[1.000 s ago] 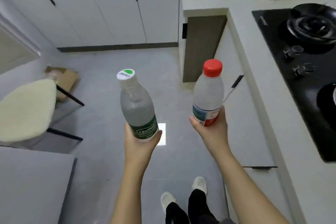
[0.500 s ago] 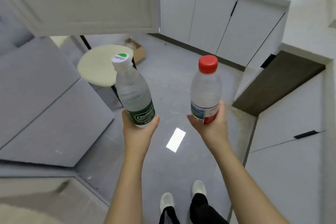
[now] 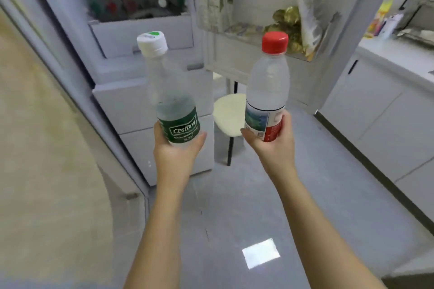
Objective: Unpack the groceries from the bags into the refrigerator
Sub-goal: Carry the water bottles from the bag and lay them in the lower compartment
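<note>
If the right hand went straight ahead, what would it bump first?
Probably the open fridge door; the right hand and its red-capped bottle point that way. The stool sits lower. Depth is unclear.

Two capped bottles before the open white refrigerator [image 3: 122, 101].
I see the green-labelled clear plastic bottle [image 3: 173, 101] leaning left in my left hand [image 3: 176, 150], the red-capped clear plastic bottle [image 3: 267, 91] nearly upright in my right hand [image 3: 272, 145].

Bright, even light; motion blur; glare patch on floor [image 3: 260, 252].
</note>
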